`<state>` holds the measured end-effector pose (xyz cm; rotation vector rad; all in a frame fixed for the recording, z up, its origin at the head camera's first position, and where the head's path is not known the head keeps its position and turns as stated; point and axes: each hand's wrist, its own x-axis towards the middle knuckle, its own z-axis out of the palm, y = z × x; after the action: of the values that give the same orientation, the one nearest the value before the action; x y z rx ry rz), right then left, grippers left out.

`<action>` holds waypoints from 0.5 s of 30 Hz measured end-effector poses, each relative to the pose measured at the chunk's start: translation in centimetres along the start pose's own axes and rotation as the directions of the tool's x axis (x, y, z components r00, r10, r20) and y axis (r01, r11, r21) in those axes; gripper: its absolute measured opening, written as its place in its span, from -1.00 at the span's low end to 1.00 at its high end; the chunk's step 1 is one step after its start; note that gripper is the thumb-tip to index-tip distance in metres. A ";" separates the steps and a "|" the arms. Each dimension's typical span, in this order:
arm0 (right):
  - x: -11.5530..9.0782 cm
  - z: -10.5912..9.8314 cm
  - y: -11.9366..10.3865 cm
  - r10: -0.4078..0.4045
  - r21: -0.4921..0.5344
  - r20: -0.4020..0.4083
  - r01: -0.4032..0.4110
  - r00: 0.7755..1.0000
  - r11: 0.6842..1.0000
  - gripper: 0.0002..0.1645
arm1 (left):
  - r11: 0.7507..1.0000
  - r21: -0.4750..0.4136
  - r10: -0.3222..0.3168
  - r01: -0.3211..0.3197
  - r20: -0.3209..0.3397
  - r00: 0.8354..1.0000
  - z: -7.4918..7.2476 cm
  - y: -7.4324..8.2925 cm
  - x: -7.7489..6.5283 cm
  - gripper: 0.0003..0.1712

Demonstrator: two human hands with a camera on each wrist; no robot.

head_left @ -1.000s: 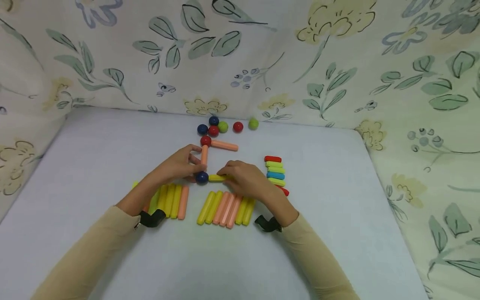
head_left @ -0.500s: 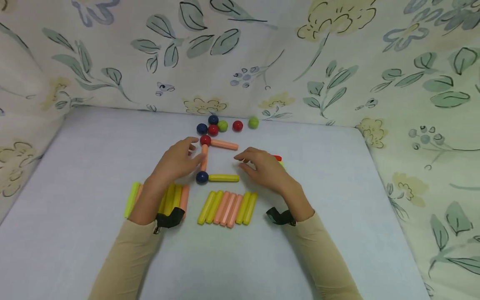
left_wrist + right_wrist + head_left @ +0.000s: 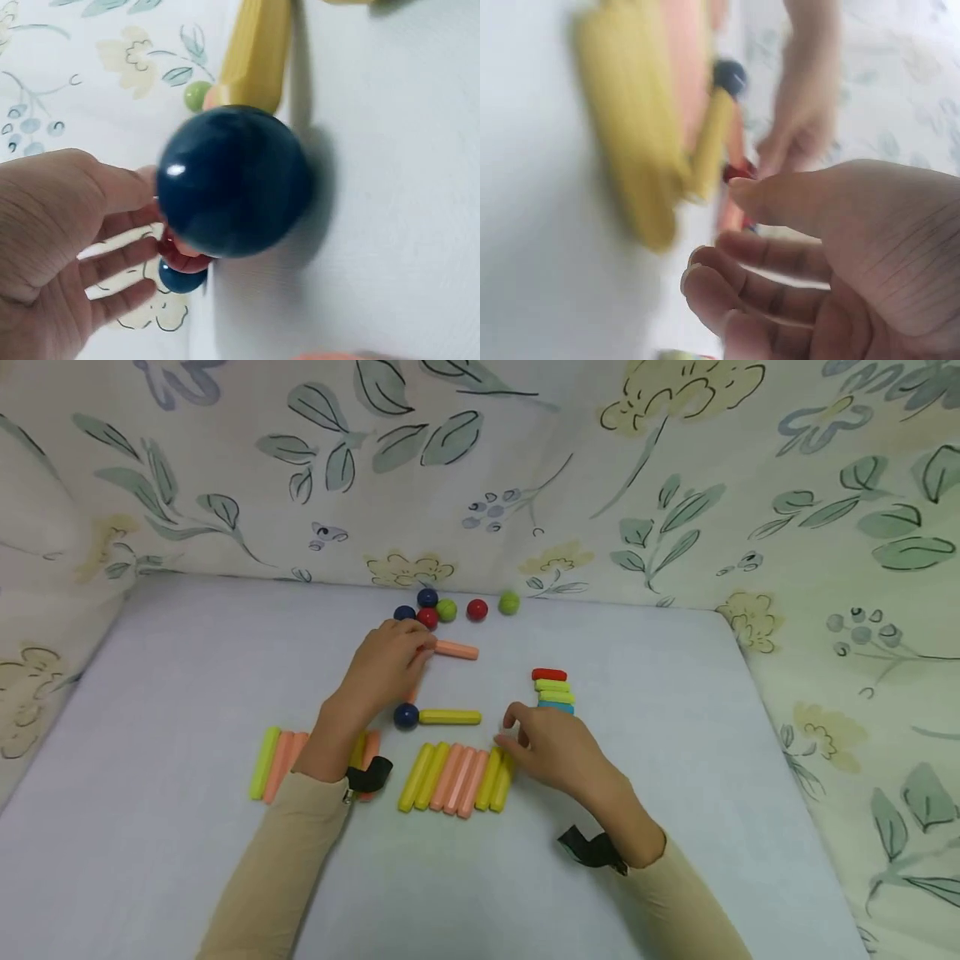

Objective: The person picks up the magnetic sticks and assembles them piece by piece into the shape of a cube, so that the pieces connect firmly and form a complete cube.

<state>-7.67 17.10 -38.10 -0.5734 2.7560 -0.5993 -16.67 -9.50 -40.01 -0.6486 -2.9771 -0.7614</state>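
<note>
My left hand (image 3: 408, 647) reaches over the far corner of a flat frame of sticks and balls; its straight fingertips (image 3: 146, 251) touch the red ball (image 3: 184, 259) there, hidden in the head view. An orange stick (image 3: 456, 650) runs right from that corner. The near corner is a dark blue ball (image 3: 406, 716) joined to a yellow stick (image 3: 450, 717). My right hand (image 3: 513, 731) hovers with loosely curled fingers, holding nothing, just above the right end of a row of yellow and orange sticks (image 3: 453, 777).
Several loose balls (image 3: 477, 609) lie along the table's far edge by the flowered cloth wall (image 3: 675, 485). A stack of short sticks (image 3: 551, 687) sits right of the frame. Another row of sticks (image 3: 277, 764) lies under my left forearm.
My left hand slid from the blue ball corner up to the red ball. My right hand let go of the yellow stick, rose, then dropped back to the near row of sticks.
</note>
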 end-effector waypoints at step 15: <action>-1.8 3.3 -0.2 0.127 0.094 -0.069 -0.120 0.990 0.988 -0.76 | 0.997 -0.028 -0.073 0.072 -0.022 0.997 1.5 -0.3 0.4 -0.67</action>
<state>-4.97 16.57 -40.61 -0.3642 2.7919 -0.7253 -17.02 -8.90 -41.41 -0.5316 -2.9893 -0.8087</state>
